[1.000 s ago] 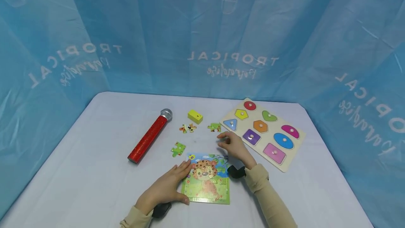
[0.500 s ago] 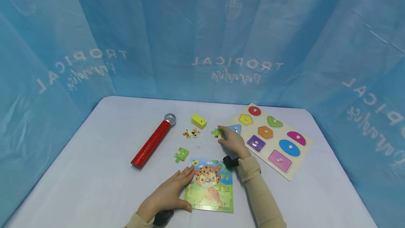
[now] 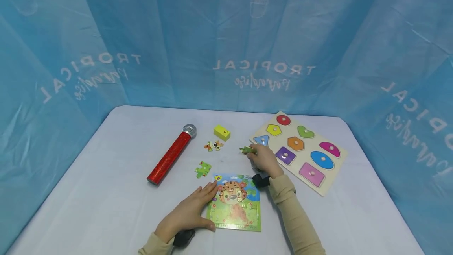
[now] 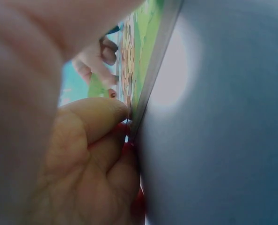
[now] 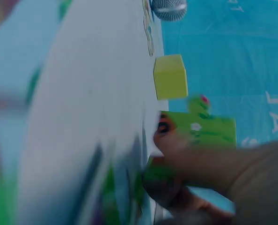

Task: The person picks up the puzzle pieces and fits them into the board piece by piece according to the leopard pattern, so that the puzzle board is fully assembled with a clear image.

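My right hand pinches a green jigsaw piece between thumb and fingers. In the right wrist view the piece stands on edge, with a small flower and a red patch on it. My left hand lies with fingers spread along the left side of the leopard puzzle board, fingertips over its edge and thumb by its lower corner. Beyond the board's top edge lie another green jigsaw piece and a piece with an animal face.
A red microphone lies left of the pieces. Behind them stands a yellow block. At the right, near my right hand, is a knobbed shape board. A blue curtain hangs behind the white table.
My right hand reached forward to the green jigsaw piece near the shape board, took hold of it and tilted it up off the table. The left hand has stayed on the puzzle board.
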Available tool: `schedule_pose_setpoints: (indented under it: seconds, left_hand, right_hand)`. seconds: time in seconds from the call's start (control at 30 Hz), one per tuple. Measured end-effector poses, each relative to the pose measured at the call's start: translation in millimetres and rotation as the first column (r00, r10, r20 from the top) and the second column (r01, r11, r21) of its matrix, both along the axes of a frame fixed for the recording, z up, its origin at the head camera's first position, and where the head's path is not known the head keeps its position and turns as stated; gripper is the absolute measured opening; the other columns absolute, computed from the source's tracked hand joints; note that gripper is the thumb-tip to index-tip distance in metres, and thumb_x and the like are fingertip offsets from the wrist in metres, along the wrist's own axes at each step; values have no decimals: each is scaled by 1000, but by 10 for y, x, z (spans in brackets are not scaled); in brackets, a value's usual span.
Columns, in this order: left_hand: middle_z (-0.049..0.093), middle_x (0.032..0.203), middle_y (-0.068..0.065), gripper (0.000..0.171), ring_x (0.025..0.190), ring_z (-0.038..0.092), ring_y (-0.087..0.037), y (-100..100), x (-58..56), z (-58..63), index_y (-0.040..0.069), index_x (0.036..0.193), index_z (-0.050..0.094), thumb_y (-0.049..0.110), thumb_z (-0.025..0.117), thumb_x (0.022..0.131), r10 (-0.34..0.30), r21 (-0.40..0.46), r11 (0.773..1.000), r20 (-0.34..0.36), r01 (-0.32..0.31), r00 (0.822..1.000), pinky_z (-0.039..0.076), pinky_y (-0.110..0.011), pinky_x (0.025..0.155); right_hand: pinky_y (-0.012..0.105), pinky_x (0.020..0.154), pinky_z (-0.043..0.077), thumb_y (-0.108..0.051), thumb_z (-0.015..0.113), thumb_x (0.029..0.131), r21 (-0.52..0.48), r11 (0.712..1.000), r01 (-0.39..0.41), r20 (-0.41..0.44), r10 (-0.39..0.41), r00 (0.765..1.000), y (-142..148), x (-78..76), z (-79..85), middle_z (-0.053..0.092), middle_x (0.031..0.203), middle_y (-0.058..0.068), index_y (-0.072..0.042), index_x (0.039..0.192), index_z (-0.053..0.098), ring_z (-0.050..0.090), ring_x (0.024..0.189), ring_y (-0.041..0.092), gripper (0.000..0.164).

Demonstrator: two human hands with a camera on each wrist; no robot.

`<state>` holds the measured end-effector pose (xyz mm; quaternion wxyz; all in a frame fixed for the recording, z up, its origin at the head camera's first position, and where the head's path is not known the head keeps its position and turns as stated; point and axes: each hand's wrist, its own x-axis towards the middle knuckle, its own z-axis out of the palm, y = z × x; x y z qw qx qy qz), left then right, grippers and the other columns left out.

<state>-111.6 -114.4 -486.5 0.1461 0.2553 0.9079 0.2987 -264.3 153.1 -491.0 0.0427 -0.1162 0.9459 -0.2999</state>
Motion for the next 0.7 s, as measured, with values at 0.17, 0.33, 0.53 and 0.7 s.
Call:
schedule_pose_setpoints:
  seconds: [0.17, 0.33, 0.53, 0.7]
  left_hand:
    - [24, 161, -12, 111, 149, 22, -33, 5, -5, -3, 6, 152, 29, 45, 84, 64, -8, -3, 1000, -6, 8, 1000, 20, -54, 121]
    - [23, 161, -10, 110, 149, 20, -32, -5, -24, 0, 7, 152, 29, 42, 85, 64, -6, -8, 1000, 4, 6, 1000, 19, -53, 121]
    - [23, 162, -10, 112, 150, 19, -32, 1, -28, -5, 8, 153, 28, 44, 85, 63, -5, -4, 1000, 12, 5, 1000, 19, -53, 122]
    - [23, 161, -10, 112, 150, 19, -32, -4, -3, 5, 8, 152, 28, 44, 85, 63, 0, -4, 1000, 13, 0, 1000, 19, -53, 121]
  right_hand:
    - [26, 54, 39, -24, 51, 101, -255, 967, -13, 132, 48, 990, 170, 62, 17, 49, 67, 3, -2, 109, 62, 46, 57, 15, 26]
    - [21, 53, 45, -11, 54, 98, -513, 857, -40, 219, 176, 960, 386, 148, 6, 59, 70, -3, -5, 134, 51, 51, 56, 11, 36]
    - [19, 41, 30, -19, 57, 97, -521, 852, 38, 294, 137, 946, 613, 376, -46, 52, 55, -8, -4, 123, 57, 36, 42, 6, 30]
    - [19, 37, 30, -21, 55, 98, -507, 861, 49, 316, 133, 939, 667, 670, -77, 49, 56, -6, 3, 112, 55, 35, 39, 5, 28]
